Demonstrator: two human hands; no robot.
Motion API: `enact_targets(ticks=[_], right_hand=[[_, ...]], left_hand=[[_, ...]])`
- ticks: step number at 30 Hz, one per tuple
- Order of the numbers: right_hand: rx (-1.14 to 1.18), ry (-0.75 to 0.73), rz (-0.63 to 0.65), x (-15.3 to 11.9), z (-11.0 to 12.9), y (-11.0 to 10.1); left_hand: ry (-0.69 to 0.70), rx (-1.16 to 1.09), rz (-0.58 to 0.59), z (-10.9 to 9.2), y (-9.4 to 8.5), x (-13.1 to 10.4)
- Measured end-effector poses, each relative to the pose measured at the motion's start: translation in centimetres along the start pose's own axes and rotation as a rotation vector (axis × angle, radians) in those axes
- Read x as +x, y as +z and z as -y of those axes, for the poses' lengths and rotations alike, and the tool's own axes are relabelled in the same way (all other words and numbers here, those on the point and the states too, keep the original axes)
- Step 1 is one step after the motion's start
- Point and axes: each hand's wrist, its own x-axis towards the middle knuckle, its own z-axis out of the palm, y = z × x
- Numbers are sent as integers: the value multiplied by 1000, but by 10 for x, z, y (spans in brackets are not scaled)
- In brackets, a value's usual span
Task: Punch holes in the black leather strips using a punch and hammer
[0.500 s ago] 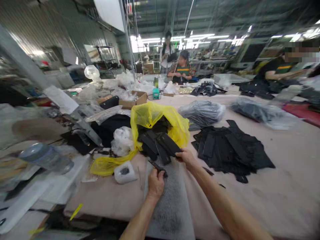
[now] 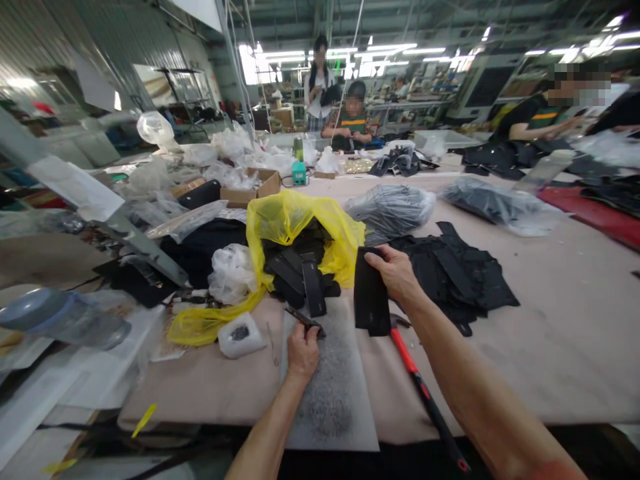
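My right hand grips the top of a flat black piece, which hangs upright over the table. Closed round a small dark tool, my left hand rests at the upper part of a speckled translucent board. Just beyond it, black strips spill from the mouth of a yellow plastic bag. A larger pile of black pieces lies to the right of the bag.
A hammer with a red and black handle lies right of the board. Clear bags with dark contents are behind the pile. At left are a plastic bottle and a metal post. Several people sit or stand across the table.
My right hand has lifted a black piece away from the bag's mouth and holds it up at the right. The hammer now shows. My left hand has stayed by the board with the tool.
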Motion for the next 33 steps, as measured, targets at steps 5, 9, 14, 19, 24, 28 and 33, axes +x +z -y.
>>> enact_targets(ticks=[5,9,14,19,24,28,33], right_hand=[[11,139,-20,4,-53,35],[37,156,-118,8,-89,63],[115,180,-217,10,-91,65],[108,188,-216,-5,-67,30],[-155,215,-197,-72,-65,5],[-436,194,-155,-139,-88,16],[-617,60,-227,-182,-103,35]], left_hand=[[30,32,4,2,0,1],[67,63,-7,5,1,1],[64,79,-6,3,0,2],[33,93,7,2,0,2],[16,117,18,4,1,2],[28,113,15,4,1,2],[32,139,5,0,0,2]])
